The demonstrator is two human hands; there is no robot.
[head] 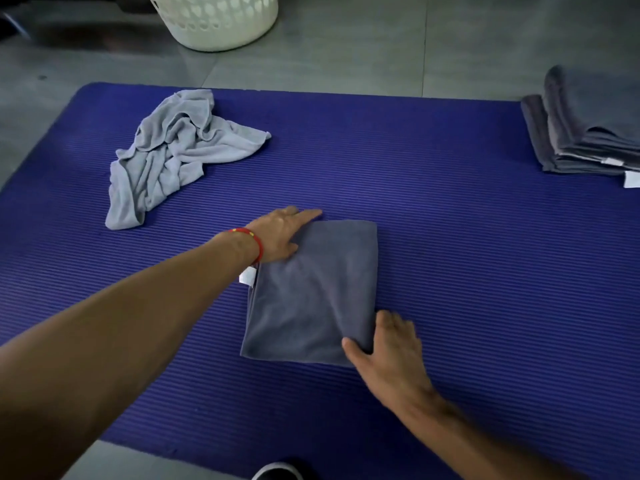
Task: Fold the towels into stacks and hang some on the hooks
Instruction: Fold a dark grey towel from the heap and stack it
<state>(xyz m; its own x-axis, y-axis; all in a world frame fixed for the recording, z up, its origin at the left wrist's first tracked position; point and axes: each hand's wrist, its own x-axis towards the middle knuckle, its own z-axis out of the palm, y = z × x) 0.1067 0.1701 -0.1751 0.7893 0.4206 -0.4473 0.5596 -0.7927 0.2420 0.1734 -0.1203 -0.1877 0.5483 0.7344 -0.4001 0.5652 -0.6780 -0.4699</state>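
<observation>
A folded dark grey towel [315,292] lies flat in the middle of the blue ribbed mat [450,237], with a white tag at its left edge. My left hand [282,233] holds the towel's far left corner, thumb on top and fingers along the edge. My right hand [388,344] pinches the near right corner, thumb on the cloth and fingers beside it. A crumpled light grey towel [173,150] lies at the mat's far left. At the far right sits a stack of folded grey towels [585,133].
A white perforated laundry basket [218,19] stands on the grey tiled floor beyond the mat. A shoe tip [277,472] shows at the bottom edge. Bare mat lies between the folded towel and the stack.
</observation>
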